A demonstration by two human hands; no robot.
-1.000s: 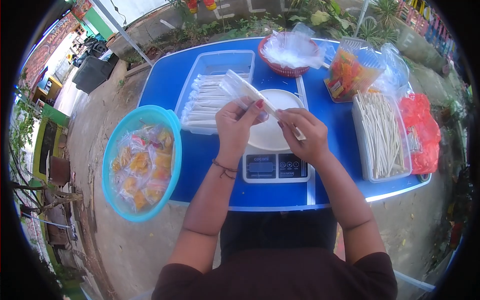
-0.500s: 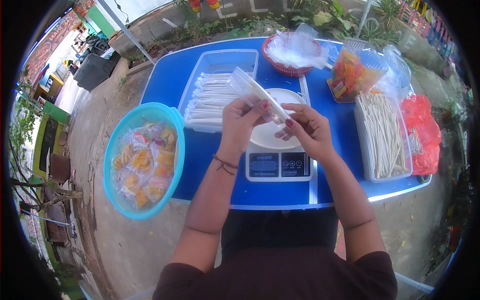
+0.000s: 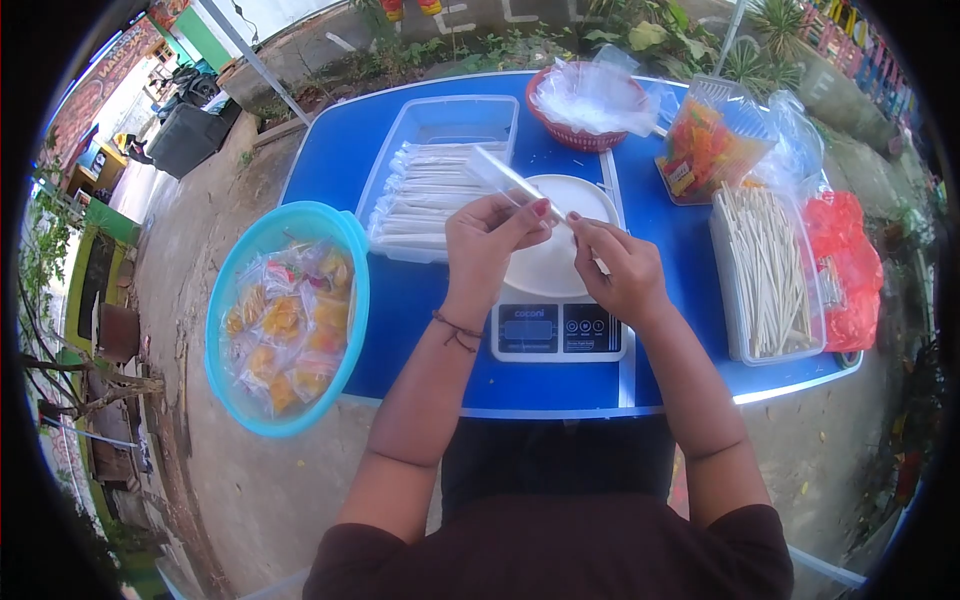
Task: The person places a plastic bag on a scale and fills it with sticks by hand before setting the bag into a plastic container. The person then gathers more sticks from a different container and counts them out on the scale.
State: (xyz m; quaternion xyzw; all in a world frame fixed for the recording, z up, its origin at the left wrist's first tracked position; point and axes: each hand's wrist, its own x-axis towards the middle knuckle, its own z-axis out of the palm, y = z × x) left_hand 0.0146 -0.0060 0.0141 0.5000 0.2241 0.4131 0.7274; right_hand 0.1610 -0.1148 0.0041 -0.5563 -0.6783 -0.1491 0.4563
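A white stick in a clear plastic sleeve point(image 3: 508, 180) slants above the white plate of a digital scale point(image 3: 556, 328). Fingers of my left hand point(image 3: 490, 235) are closed on the sleeve, with the thumb on top. My right hand point(image 3: 615, 262) pinches its lower right end. Behind my left hand, a clear tray point(image 3: 415, 200) holds a stack of similar wrapped white sticks. To the right, another clear container point(image 3: 765, 270) is full of loose pale sticks.
At the left stands a turquoise basin point(image 3: 215, 320) of bagged orange items. Toward the back are a red basket point(image 3: 575, 138) of clear bags and a plastic container point(image 3: 705, 145) with orange packets. A red bag point(image 3: 845, 270) lies at the right edge of the blue table point(image 3: 400, 345).
The sleeve has tightened around the stick and looks narrower. My right fingers have curled in and closed at its lower end.
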